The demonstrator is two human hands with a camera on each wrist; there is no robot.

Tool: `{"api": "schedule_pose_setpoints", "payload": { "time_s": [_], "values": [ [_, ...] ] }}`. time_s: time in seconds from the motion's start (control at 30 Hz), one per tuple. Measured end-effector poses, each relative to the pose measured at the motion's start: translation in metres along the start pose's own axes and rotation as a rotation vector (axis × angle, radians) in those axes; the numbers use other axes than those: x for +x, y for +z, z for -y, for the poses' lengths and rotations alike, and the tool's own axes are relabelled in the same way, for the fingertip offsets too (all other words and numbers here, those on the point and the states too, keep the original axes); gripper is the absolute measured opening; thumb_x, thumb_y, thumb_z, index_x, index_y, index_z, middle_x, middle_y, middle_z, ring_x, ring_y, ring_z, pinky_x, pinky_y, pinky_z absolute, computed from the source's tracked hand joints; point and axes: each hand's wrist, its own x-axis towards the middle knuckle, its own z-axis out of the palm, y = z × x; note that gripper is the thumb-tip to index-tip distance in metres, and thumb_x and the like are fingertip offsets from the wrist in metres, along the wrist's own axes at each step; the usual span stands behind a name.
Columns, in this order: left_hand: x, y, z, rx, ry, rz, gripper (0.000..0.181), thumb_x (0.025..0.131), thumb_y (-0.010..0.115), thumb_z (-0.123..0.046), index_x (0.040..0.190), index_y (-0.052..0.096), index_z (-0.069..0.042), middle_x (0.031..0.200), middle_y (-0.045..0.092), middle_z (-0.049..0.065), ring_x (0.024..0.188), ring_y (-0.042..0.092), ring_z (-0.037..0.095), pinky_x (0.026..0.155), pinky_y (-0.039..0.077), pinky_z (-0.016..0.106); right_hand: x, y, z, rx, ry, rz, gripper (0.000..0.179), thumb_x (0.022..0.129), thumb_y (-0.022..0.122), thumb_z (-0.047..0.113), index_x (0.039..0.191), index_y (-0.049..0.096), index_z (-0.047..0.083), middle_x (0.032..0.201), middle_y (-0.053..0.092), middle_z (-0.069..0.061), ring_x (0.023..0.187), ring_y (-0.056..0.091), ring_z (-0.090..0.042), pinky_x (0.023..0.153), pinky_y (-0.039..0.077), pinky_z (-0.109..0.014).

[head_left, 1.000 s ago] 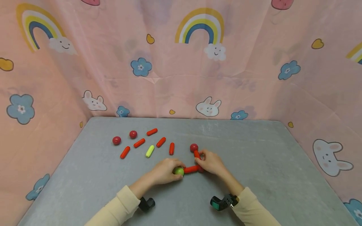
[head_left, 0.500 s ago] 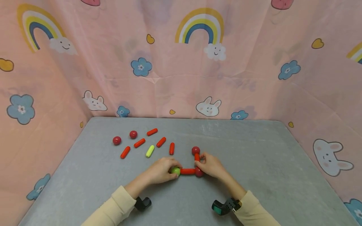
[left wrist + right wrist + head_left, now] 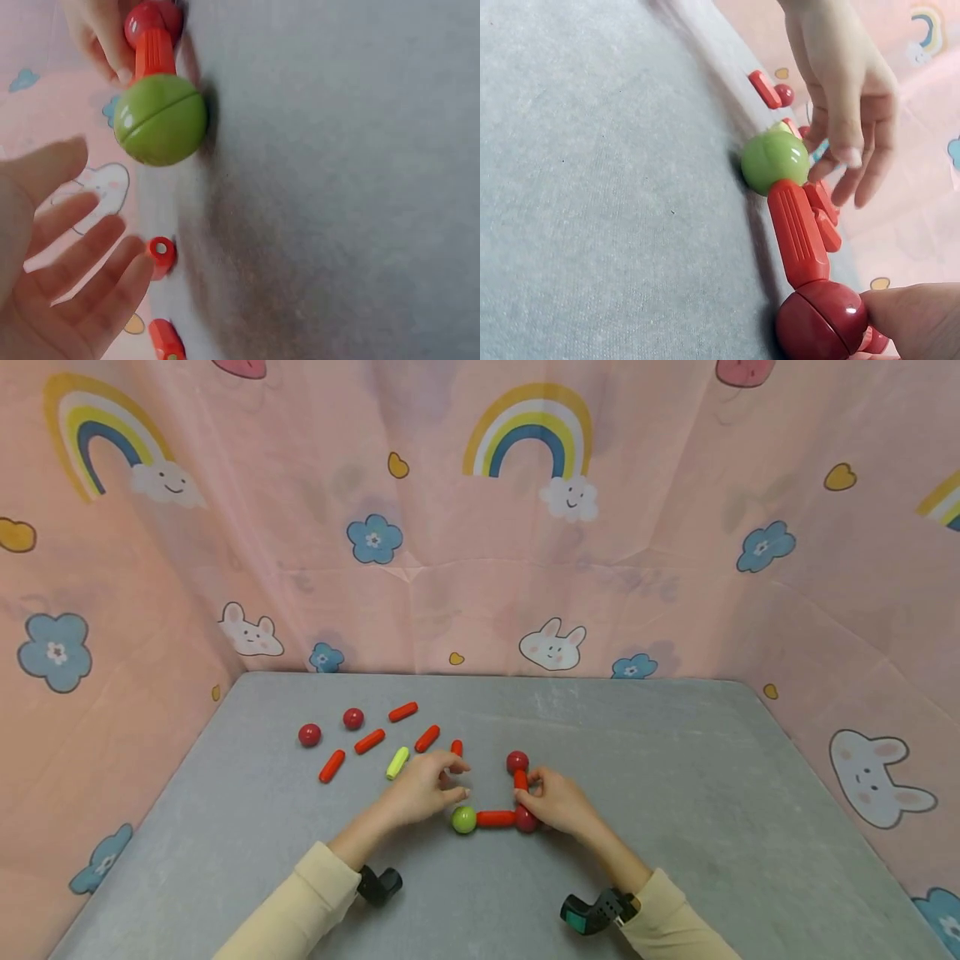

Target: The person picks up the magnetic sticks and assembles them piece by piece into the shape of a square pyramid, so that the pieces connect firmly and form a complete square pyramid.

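Head view: on the counter (image 3: 675,827), nearer red rod (image 3: 496,819) is set against green ball (image 3: 464,819) on its right side, followed by corner red ball (image 3: 526,820); far red rod (image 3: 521,780) and end red ball (image 3: 517,762) are lined up beyond, right of green ball. Far red rod is pinched by right hand (image 3: 561,800), grip clamped round it; left hand (image 3: 422,787) is seen just beyond-left of green ball, grip apart, nothing held. Loose red rods (image 3: 370,742) are scattered farther beyond-left of it. Pieces judged light, stiff, hard plastic, probably easily parted; balls likely slippery and prone to roll; ridged rods best taken at mid-length
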Motion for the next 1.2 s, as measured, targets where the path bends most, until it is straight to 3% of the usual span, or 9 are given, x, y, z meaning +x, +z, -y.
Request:
{"api": "schedule_pose_setpoints", "payload": {
  "time_s": [0.13, 0.23, 0.43, 0.67, 0.83, 1.2],
  "values": [
    [0.011, 0.000, 0.005, 0.041, -0.102, -0.113, 0.030, 0.077, 0.074, -0.022, 0.102, 0.066, -0.008, 0.095, 0.065, 0.004, 0.077, 0.060, 0.015, 0.064, 0.047, 0.026, 0.000, 0.002, -0.001, 0.020, 0.016, 0.001, 0.030, 0.084, 0.064, 0.021, 0.103, 0.056, -0.001, 0.065, 0.054, -0.001, 0.041, 0.051, -0.013, 0.041, 0.044, -0.026],
    [0.018, 0.001, 0.009, 0.066, -0.181, -0.151, 0.030, 0.076, 0.075, -0.026, 0.100, 0.065, -0.011, 0.096, 0.065, 0.003, 0.075, 0.061, 0.012, 0.063, 0.048, 0.027, 0.000, 0.003, -0.001, 0.025, 0.017, -0.001, 0.029, 0.084, 0.065, 0.020, 0.103, 0.056, 0.000, 0.066, 0.055, -0.001, 0.041, 0.051, -0.012, 0.041, 0.045, -0.026],
    [0.029, 0.008, 0.012, 0.100, -0.271, -0.160, 0.042, 0.073, 0.077, -0.031, 0.105, 0.062, -0.009, 0.097, 0.063, 0.006, 0.084, 0.059, 0.018, 0.070, 0.049, 0.032, -0.001, 0.003, 0.000, 0.020, 0.027, -0.002, 0.030, 0.084, 0.064, 0.021, 0.103, 0.056, -0.001, 0.065, 0.055, -0.001, 0.040, 0.051, -0.012, 0.041, 0.044, -0.026],
    [0.040, 0.012, 0.015, 0.139, -0.366, -0.173, 0.054, 0.071, 0.078, -0.037, 0.113, 0.060, -0.008, 0.095, 0.063, 0.004, 0.082, 0.057, 0.018, 0.068, 0.048, 0.033, -0.001, 0.004, -0.001, 0.017, 0.024, -0.006, 0.030, 0.084, 0.064, 0.021, 0.103, 0.056, -0.001, 0.065, 0.054, -0.001, 0.040, 0.050, -0.011, 0.041, 0.044, -0.026],
    [0.045, 0.014, 0.016, 0.166, -0.373, -0.169, 0.049, 0.071, 0.078, -0.035, 0.109, 0.062, -0.010, 0.090, 0.062, 0.003, 0.078, 0.056, 0.017, 0.063, 0.046, 0.031, -0.001, 0.004, -0.001, 0.017, 0.016, -0.012, 0.031, 0.083, 0.064, 0.021, 0.103, 0.056, -0.001, 0.064, 0.054, -0.001, 0.039, 0.050, -0.010, 0.041, 0.044, -0.026],
    [0.044, 0.014, 0.014, 0.207, -0.264, -0.132, 0.025, 0.076, 0.070, -0.013, 0.100, 0.067, -0.010, 0.091, 0.066, 0.005, 0.082, 0.061, 0.019, 0.064, 0.048, 0.034, -0.001, 0.005, -0.001, 0.031, 0.021, -0.013, 0.030, 0.083, 0.065, 0.020, 0.103, 0.055, -0.001, 0.066, 0.053, -0.001, 0.040, 0.051, -0.011, 0.041, 0.045, -0.025]
  ]
}}
